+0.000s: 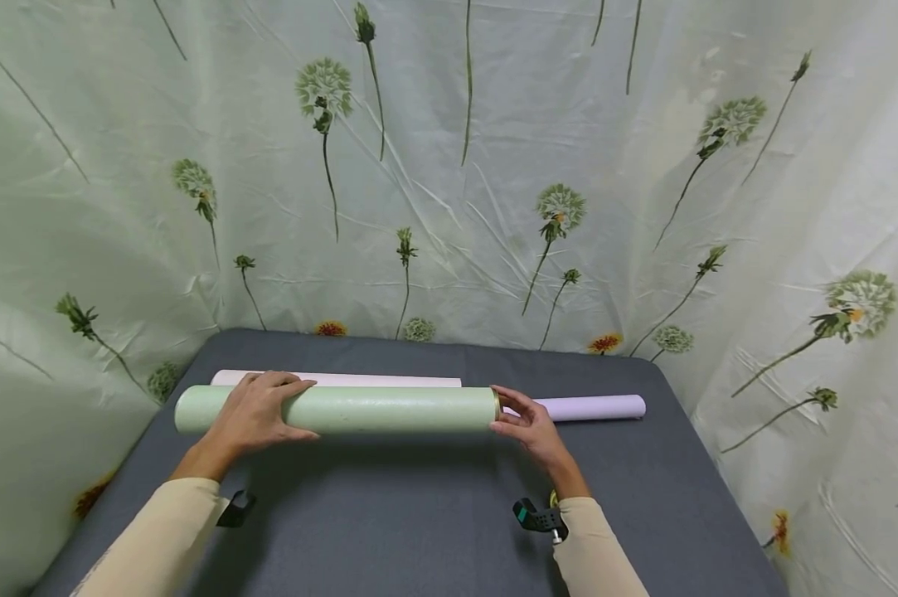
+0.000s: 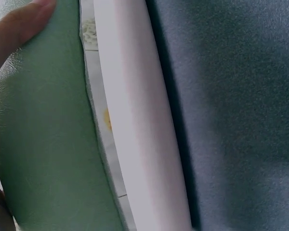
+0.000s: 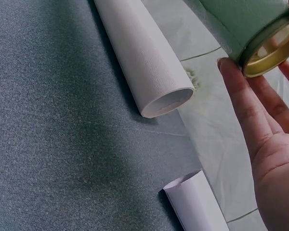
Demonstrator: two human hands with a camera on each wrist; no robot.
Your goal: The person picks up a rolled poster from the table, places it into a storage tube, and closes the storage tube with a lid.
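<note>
Together, 2 bare hands hold a long pale green cylindrical tube [image 1: 389, 410] level above a table covered in dark grey, finely textured cloth [image 1: 419, 522], its shadow falling beneath. The left hand [image 1: 258, 414] grips the tube towards its left end, thumb on the near side and fingers over the top. The right hand [image 1: 531, 431] pinches the right end between thumb and fingers, beside a shiny gold-coloured rim [image 3: 267, 66] that circles a hollow opening. Fine creases and a soft sheen mark the green surface.

Just behind lies a pinkish-white hollow tube [image 1: 389, 381], finely ribbed, with a thick-walled round end. To its right, a slimmer smooth lilac tube [image 1: 598, 407] rests on the cloth, a gap separating their near ends.

Both arms wear cream fabric sleeves [image 1: 594, 547], with 1 black device at each wrist [image 1: 235, 509]. Faint marks on the left sleeve are too small to read. Beyond the table hangs a creased, slightly glossy pale curtain [image 1: 449, 207], printed with green dandelion heads, thin dark stems and a few orange flowers.
</note>
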